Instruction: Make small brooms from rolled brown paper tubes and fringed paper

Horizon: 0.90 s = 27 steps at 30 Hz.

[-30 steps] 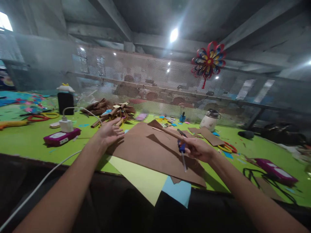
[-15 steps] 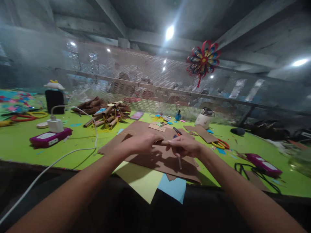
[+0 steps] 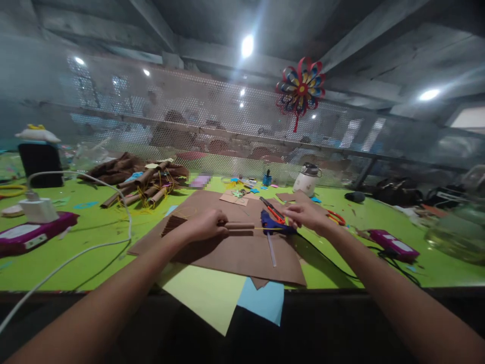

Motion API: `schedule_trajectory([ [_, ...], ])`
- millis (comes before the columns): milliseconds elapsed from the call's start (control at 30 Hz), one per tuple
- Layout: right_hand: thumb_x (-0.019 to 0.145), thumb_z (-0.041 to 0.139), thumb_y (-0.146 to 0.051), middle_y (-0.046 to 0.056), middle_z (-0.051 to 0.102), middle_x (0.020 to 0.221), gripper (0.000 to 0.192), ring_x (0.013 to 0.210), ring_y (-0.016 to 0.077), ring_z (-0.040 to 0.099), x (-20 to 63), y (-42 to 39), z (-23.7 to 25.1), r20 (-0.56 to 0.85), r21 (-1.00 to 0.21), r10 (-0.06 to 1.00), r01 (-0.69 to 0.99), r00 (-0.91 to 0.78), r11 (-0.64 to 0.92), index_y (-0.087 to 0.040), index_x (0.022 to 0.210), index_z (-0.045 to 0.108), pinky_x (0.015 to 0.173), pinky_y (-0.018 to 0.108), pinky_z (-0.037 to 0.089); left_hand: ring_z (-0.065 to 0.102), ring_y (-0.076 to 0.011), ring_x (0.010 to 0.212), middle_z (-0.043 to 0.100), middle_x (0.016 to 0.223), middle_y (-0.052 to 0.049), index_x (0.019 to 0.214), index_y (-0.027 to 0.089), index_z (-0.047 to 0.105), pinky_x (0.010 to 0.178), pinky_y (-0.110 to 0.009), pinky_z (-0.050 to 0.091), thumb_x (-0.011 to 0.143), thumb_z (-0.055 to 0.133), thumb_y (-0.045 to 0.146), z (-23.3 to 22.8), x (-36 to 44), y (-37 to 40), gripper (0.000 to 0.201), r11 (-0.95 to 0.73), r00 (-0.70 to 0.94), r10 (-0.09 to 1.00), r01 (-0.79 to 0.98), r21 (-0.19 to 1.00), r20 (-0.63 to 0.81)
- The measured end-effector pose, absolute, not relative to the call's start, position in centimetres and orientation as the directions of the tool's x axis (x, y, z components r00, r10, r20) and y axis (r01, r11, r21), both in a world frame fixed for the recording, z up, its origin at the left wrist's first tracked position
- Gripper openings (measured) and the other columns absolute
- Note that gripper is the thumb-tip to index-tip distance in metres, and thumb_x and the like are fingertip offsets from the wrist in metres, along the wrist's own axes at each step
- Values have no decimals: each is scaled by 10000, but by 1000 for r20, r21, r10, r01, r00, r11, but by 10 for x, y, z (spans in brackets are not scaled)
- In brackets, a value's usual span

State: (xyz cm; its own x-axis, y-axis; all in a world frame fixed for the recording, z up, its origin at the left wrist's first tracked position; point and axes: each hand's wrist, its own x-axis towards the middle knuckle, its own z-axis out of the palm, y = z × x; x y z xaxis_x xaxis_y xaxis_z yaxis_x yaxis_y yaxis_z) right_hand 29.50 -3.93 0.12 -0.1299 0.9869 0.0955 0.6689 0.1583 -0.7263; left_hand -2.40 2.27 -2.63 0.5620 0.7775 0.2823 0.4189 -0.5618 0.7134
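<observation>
My left hand (image 3: 208, 224) is closed around one end of a rolled brown paper tube (image 3: 242, 226), low over a large brown paper sheet (image 3: 227, 253). A yellow string (image 3: 267, 228) stretches out of the tube's right end toward my right hand (image 3: 305, 216). The fingers of that hand are pinched together, apparently on the string. Just left of them lie a blue glue gun (image 3: 268, 221), its clear glue stick (image 3: 271, 250) pointing toward me, and a red-and-black hand tool (image 3: 273, 209). A stack of brown paper pieces (image 3: 172, 225) sits by my left wrist.
Brown paper tubes with yellow strings (image 3: 146, 189) are heaped at the back left. Purple power strips (image 3: 38, 231) stand on both sides; a white cable (image 3: 130, 222) crosses the left. A white jug (image 3: 306, 181) stands behind. Yellow paper (image 3: 204, 290) and blue paper (image 3: 263, 302) overhang the front edge.
My hands have moved apart, the right one away from the tube to the right. The tube stays in my left hand, and string now shows between them. The view has shifted right.
</observation>
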Motion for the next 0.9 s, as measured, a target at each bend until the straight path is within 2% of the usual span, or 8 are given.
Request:
schedule_trajectory([
  [100, 814, 563, -388, 85, 636, 781, 245, 775, 216, 567, 287, -50, 2, 267, -631, 962, 746, -49, 213, -164, 768, 651, 683, 327, 431, 395, -136, 470, 570, 511, -18, 569, 231, 663, 504, -254, 256, 600, 680, 293, -27, -21, 35, 72, -636, 602, 751, 546, 545, 273],
  [167, 826, 560, -307, 106, 649, 916, 178, 921, 238, 547, 262, -63, -6, 352, -541, 929, 786, -110, 298, -167, 811, 668, 822, 359, 407, 394, -126, 451, 543, 469, 1, 551, 225, 649, 480, -247, 238, 590, 683, 300, -25, -20, 41, 90, -630, 626, 746, 556, 542, 227],
  [267, 892, 460, -239, 121, 656, 952, 223, 965, 236, 543, 213, -85, -26, 374, -140, 814, 840, -445, 524, -150, 855, 662, 871, 369, 393, 403, -119, 442, 528, 447, 18, 542, 216, 636, 460, -238, 226, 575, 694, 319, -23, -18, 41, 123, -601, 627, 758, 567, 563, 179],
  [367, 892, 481, -283, 151, 662, 929, 235, 954, 274, 553, 184, -105, -41, 334, 88, 785, 847, -522, 525, -127, 855, 653, 811, 374, 395, 426, -124, 463, 545, 478, 12, 566, 205, 637, 464, -237, 237, 617, 674, 340, -25, -18, 34, 148, -580, 598, 780, 578, 575, 186],
  [500, 939, 405, -288, 55, 582, 601, 352, 566, 157, 513, 195, -130, -33, 467, 35, 771, 880, -434, 474, -174, 653, 576, 572, 290, 314, 449, -135, 494, 586, 527, -9, 603, 203, 657, 485, -235, 272, 648, 664, 336, -35, -21, 31, 140, -584, 580, 776, 512, 630, 249],
  [633, 934, 418, -296, 5, 464, 504, 390, 457, 117, 408, 206, -139, -13, 623, -26, 703, 889, -344, 458, -193, 563, 480, 524, 288, 254, 449, -139, 499, 577, 510, -9, 608, 212, 668, 511, -235, 314, 593, 715, 312, -45, -20, 41, 112, -595, 541, 779, 480, 645, 316],
  [767, 913, 444, -275, 58, 595, 756, 252, 705, 167, 550, 176, -117, -15, 477, -45, 727, 812, -494, 581, -180, 720, 574, 638, 274, 372, 479, -153, 513, 585, 531, -22, 617, 221, 669, 544, -251, 348, 615, 721, 325, -49, -21, 42, 117, -651, 539, 752, 511, 562, 380],
  [900, 890, 507, -323, 100, 609, 1033, 185, 998, 229, 527, 143, -100, -29, 355, 8, 654, 702, -668, 712, -167, 946, 590, 831, 338, 404, 501, -178, 557, 632, 637, -60, 677, 216, 685, 567, -272, 349, 699, 654, 340, -47, -23, 36, 130, -675, 588, 733, 564, 476, 341],
])
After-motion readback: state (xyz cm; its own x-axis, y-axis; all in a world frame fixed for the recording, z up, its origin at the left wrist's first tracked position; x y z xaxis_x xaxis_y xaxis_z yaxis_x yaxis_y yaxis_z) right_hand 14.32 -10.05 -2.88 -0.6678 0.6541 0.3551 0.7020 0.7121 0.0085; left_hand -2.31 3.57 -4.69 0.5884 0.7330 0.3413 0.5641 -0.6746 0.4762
